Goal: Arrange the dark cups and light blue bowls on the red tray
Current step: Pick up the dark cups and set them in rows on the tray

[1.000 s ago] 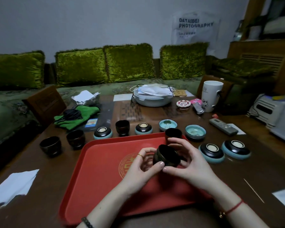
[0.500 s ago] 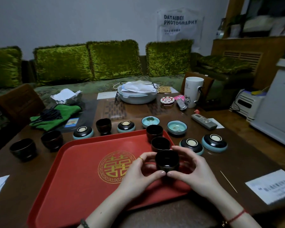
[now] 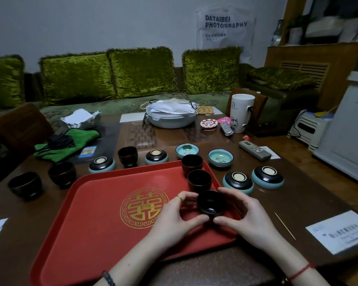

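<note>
the arranging is under way, by my reading less than half done. three dark cups are on the red tray [image 3: 91,234], in a line down its right side. the far cup [image 3: 192,162] is at the back corner, the middle cup [image 3: 199,178] is just in front of it, and the near cup [image 3: 211,204] is between both hands. the left hand [image 3: 170,219] and right hand [image 3: 248,219] close on it from either side. the thumbs meet at its near base and the fingers [image 3: 236,194] curl round its far wall, so they are pinching the cup, not spread. it is upright and close to the middle cup. i cannot tell whether its foot is already down on the tray or just off it.

three more dark cups are left on the bench [image 3: 298,203]: the fourth cup [image 3: 128,155] behind the tray's back edge, and the fifth cup [image 3: 62,174] and sixth cup [image 3: 25,184] off its back left corner.

no light blue bowl is on the tray yet; all six sit on the bench. the left upright bowl [image 3: 187,150] and right upright bowl [image 3: 220,157] are behind the back right corner. the first inverted bowl [image 3: 101,164] and second inverted bowl [image 3: 156,156] are along the back edge. the third inverted bowl [image 3: 238,181] and fourth inverted bowl [image 3: 267,176] are beside the right edge. most of the tray is bare, so there looks to be room for them all.
</note>
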Action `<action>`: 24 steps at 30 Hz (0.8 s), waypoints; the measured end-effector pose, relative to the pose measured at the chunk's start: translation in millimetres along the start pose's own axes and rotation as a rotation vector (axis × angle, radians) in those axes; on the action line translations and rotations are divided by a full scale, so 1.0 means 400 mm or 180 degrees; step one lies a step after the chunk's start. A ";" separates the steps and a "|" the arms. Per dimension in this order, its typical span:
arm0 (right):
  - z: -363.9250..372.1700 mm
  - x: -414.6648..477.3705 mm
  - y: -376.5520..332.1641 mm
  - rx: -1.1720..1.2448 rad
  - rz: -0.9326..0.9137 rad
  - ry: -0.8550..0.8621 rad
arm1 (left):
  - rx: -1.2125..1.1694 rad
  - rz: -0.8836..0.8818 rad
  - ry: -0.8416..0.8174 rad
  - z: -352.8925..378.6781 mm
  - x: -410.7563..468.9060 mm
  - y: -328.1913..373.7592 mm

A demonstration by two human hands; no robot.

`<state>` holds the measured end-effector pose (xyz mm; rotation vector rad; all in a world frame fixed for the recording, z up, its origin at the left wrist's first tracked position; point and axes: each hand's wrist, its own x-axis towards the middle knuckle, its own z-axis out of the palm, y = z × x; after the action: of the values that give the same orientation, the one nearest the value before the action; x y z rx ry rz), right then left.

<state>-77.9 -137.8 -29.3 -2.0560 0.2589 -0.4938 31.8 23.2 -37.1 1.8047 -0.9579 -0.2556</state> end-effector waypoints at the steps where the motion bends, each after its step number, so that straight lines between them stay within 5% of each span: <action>1: -0.001 0.000 0.000 -0.0039 -0.0005 0.0005 | 0.0015 -0.0006 0.0006 0.001 0.001 0.000; 24: -0.007 0.092 -0.134 -0.0035 -0.0493 -0.0217 | 0.0512 -0.0095 0.0152 -0.151 -0.017 -0.016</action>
<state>-47.2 -126.4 27.0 -2.1091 0.0621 -0.5161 64.8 70.7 -17.4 1.9644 -0.9407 -0.1569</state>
